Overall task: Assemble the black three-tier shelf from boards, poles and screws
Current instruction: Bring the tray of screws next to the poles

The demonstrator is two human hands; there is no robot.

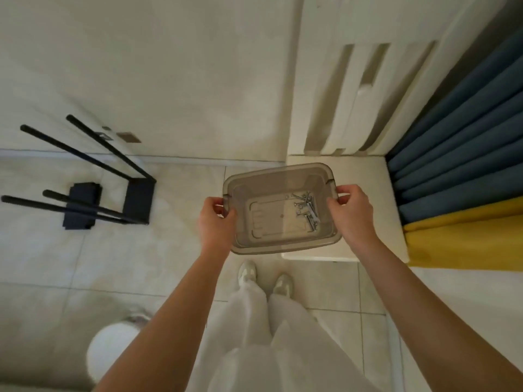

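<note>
Shelf (113,190) parts are left on the floor while a bin (278,239) of screws (307,209) is carried.

The bin is gripped at its two short rims, left hand (216,219) and right hand (352,210) each curled over an edge. If it were tilted, the loose screws could be spilled across the tiles. The black frame with its poles (85,154) lies well apart, to the left of both hands.

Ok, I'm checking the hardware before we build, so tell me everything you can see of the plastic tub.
The tub is a rectangular, see-through smoky-grey plastic box with rounded corners, a lipped rim and no lid. The left hand and right hand grip its short sides, holding it level above the tiled floor. A small pile of silver screws lies at its right end.
</note>
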